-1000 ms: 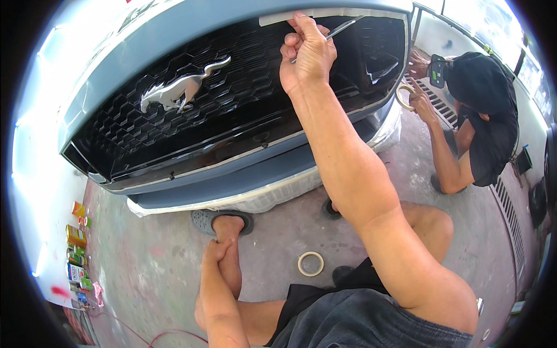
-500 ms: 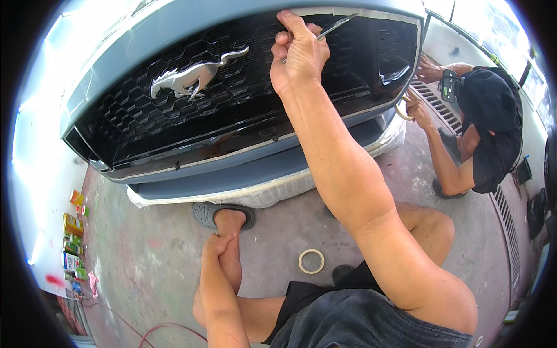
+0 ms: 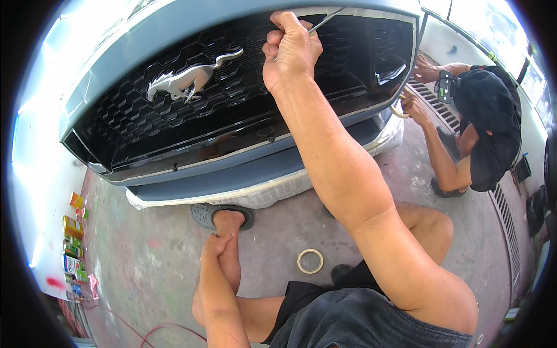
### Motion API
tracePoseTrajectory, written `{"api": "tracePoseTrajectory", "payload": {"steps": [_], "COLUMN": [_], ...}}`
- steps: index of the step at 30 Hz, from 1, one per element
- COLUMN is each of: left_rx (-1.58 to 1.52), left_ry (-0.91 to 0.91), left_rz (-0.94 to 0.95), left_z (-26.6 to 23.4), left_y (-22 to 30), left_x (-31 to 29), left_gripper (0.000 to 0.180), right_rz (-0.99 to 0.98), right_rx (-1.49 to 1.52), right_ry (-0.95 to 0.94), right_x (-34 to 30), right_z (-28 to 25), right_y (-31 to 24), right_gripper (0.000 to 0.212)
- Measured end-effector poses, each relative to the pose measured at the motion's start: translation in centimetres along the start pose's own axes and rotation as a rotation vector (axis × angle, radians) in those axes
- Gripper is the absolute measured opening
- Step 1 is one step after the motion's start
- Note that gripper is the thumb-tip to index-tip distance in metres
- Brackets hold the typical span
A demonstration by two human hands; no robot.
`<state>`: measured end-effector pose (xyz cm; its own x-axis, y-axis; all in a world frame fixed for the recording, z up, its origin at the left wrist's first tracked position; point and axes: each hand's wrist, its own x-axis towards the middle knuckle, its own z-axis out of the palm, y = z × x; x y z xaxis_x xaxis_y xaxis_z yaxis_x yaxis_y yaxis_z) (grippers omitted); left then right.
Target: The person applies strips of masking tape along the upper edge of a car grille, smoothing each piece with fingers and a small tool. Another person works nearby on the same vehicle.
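Note:
My right hand (image 3: 293, 52) is raised to the top edge of a car's black honeycomb grille (image 3: 122, 113), closed round a slim metal tool (image 3: 326, 22). The tool points up to the right, its tip at the pale masking tape (image 3: 371, 13) along the grille's upper edge. What shape the tip has is too small to tell. Down at my bent leg, my left hand (image 3: 217, 245) is wrapped round my ankle (image 3: 227, 223), with some fingers hidden behind it. A silver horse emblem (image 3: 188, 82) sits on the grille to the left of my right hand.
On the floor before me lies a tape roll (image 3: 310, 261). A co-worker in a dark cap (image 3: 484, 101) crouches at the right, holding another tape roll (image 3: 397, 109) by the bumper. Paint cans (image 3: 72, 226) line the left wall; a red hose (image 3: 168, 326) crosses the floor.
My right hand has shifted slightly left with the metal tool, and the tool's tip has moved left along the upper edge. My left hand stays on my ankle.

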<state>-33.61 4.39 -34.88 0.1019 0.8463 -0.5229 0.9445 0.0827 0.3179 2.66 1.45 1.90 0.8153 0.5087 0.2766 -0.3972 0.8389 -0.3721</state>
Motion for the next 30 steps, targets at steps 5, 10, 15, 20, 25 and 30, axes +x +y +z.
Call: {"api": "tracePoseTrajectory", "payload": {"steps": [5,10,15,20,25,30], "left_rx": [0.014,-0.054,0.040,-0.381,-1.076,-1.421], "left_ry": [0.007,-0.001,0.123,0.625,0.433,0.014], "left_rz": [-0.001,0.021,0.009,0.224,0.966,1.167], "left_z": [0.6,1.5,0.6,-3.7,-9.9,-16.2], "left_y": [-1.0,-2.3,-0.3,9.4,23.5,36.2], "left_x": [1.3,2.1,0.4,-8.6,-16.4,-19.4], "left_gripper": [0.106,0.105,0.091,0.040,0.029,0.045], "right_rz": [-0.088,-0.244,-0.358,-0.426,-0.340,-0.304], "right_rx": [0.030,-0.215,-0.495,-0.579,-0.806,-0.838], "right_ry": [0.035,-0.079,-0.226,-0.306,-0.324,-0.300], "right_x": [-1.4,-3.5,-2.8,-1.2,-2.2,-2.8], "right_z": [-2.5,-8.7,-11.3,-12.8,-15.8,-18.5], "right_y": [-0.5,-2.0,-6.0,-9.9,-13.4,-15.0], "right_gripper": [0.031,0.023,0.018,0.017,0.016,0.017]}}
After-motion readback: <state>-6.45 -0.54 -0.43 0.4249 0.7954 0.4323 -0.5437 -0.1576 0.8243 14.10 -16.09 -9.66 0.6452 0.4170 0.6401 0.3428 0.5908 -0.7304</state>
